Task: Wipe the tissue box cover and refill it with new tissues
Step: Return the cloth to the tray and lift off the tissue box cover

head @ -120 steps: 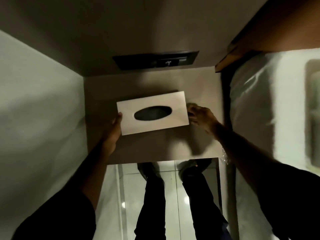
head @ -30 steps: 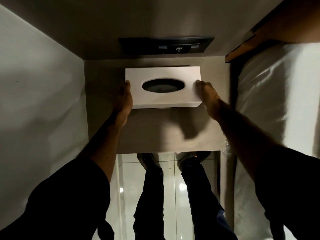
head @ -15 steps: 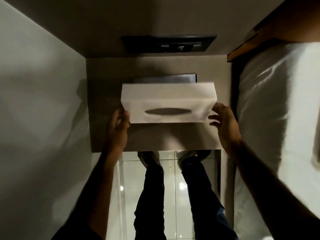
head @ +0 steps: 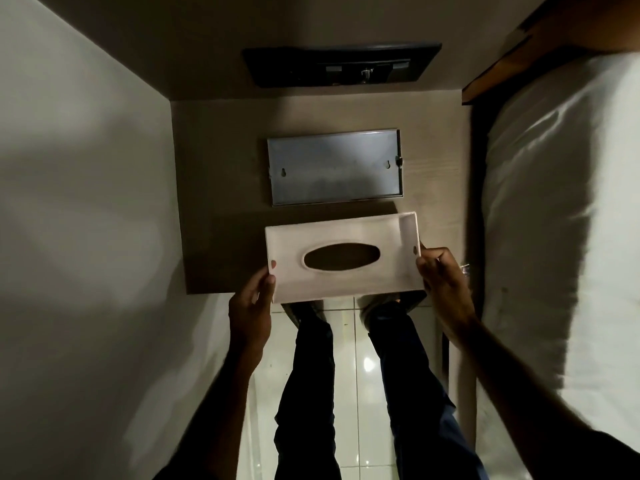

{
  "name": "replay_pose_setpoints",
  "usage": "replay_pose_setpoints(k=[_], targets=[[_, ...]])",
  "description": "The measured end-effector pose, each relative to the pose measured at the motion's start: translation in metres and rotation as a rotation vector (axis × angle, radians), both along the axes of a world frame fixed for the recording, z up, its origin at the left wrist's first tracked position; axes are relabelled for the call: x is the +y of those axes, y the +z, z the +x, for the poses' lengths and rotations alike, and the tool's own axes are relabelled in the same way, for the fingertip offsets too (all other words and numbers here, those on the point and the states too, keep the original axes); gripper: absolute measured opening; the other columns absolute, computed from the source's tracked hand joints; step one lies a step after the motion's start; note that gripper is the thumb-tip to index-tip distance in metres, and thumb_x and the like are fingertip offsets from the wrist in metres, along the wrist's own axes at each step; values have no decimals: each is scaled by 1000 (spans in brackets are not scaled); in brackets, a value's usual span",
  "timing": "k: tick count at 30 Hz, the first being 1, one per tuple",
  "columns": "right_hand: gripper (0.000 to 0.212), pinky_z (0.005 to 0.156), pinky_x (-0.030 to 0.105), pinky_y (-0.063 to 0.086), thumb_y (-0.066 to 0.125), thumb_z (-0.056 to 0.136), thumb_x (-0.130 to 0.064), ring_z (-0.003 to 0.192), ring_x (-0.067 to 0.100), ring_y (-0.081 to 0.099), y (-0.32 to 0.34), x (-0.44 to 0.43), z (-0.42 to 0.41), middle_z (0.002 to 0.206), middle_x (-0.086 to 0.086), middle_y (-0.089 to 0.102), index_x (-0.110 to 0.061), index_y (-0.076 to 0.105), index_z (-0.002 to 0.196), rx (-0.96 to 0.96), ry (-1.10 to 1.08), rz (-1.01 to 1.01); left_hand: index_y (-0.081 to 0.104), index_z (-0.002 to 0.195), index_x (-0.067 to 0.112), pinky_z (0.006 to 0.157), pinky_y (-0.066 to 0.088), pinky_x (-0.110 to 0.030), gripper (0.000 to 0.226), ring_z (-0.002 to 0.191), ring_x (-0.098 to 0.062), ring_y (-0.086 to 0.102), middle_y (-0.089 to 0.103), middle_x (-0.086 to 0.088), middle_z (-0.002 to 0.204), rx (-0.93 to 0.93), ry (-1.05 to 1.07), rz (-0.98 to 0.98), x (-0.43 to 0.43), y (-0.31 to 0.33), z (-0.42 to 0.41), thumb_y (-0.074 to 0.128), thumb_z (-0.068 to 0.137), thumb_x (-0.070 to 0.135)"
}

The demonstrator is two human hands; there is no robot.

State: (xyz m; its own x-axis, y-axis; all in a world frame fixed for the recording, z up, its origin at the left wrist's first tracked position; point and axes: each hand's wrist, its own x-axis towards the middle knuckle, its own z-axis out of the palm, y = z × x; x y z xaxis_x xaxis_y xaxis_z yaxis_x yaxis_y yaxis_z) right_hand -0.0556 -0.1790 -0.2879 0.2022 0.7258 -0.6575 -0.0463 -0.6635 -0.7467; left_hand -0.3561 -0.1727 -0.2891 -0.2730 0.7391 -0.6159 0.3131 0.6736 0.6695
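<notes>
Both hands, left hand point(head: 250, 308) and right hand point(head: 443, 282), pinch the ends of the tissue box cover point(head: 343, 259), held above the counter's point(head: 221, 188) near edge, best kept level for wiping.

Bedroom (white bed point(head: 554, 220), bedside shelf point(head: 214, 188)).

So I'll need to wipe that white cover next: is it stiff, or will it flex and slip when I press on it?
The cover probably stays stiff: its edges look straight though only the left hand and right hand pinch its ends. It seems empty inside, so likely light. Its smooth walls may be slippery; it might skid under pressure.
</notes>
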Motion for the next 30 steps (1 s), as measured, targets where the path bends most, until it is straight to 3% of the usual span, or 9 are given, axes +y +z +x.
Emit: replay_pose_setpoints(k=[3,8,13,16,21,23,26,28,30], targets=[[10,75,36,57,44,105,-12,101,31,56,-7,7,0,117,28,52,-9,53,105,-23,43,26,60,126,20,77,51,-15,34,102,-4,58,62,10,115,-5,42,11,7,-13,0,58,94,31],[19,63,15,54,42,103,1,89,15,56,-15,16,-6,104,12,52,-13,51,94,-9,-1,-25,61,126,20,61,47,-2,35,92,2,59,62,9,113,7,67,5,14,-28,-2,60,93,30],[6,75,27,55,50,102,-5,104,28,57,-23,17,-5,118,20,54,-6,54,105,-59,18,-72,60,125,28,65,52,-9,34,104,-11,61,63,10,116,-4,60,-32,17,-33,-9,61,91,33],[23,84,34,58,56,100,-11,113,32,59,-24,13,1,127,20,59,1,52,120,-93,-1,-91,58,128,26,73,55,-17,40,106,-11,61,62,9,122,-30,45,-26,21,-27,-9,63,90,35],[31,91,16,51,55,96,5,104,0,64,12,-2,25,117,0,63,-6,51,125,-62,-79,60,50,135,23,71,48,-12,51,113,-11,57,56,5,128,-60,81,47,38,2,3,65,87,34],[32,97,22,50,58,95,3,108,1,65,38,-16,44,115,-5,65,-13,53,122,-99,-97,128,48,135,27,82,49,-23,60,119,-15,53,53,6,130,-57,15,102,48,21,20,67,81,40],[33,102,23,49,68,92,-26,120,11,65,89,-40,78,124,-8,70,-28,58,124,-155,-135,190,43,137,37,94,44,-31,65,126,-11,43,44,11,139,-28,-228,179,64,54,62,68,77,46],[40,102,25,50,69,92,-38,121,15,66,126,-57,109,128,-5,69,-25,59,128,-228,-206,236,40,140,38,99,42,-36,65,132,-11,39,40,11,145,-22,-423,268,73,81,105,69,82,43],[43,101,30,52,67,94,-35,117,19,69,156,-74,140,127,0,70,-12,57,129,-321,-293,252,36,142,39,103,40,-35,66,136,-8,35,37,11,150,-79,-605,345,80,110,160,67,84,45]])
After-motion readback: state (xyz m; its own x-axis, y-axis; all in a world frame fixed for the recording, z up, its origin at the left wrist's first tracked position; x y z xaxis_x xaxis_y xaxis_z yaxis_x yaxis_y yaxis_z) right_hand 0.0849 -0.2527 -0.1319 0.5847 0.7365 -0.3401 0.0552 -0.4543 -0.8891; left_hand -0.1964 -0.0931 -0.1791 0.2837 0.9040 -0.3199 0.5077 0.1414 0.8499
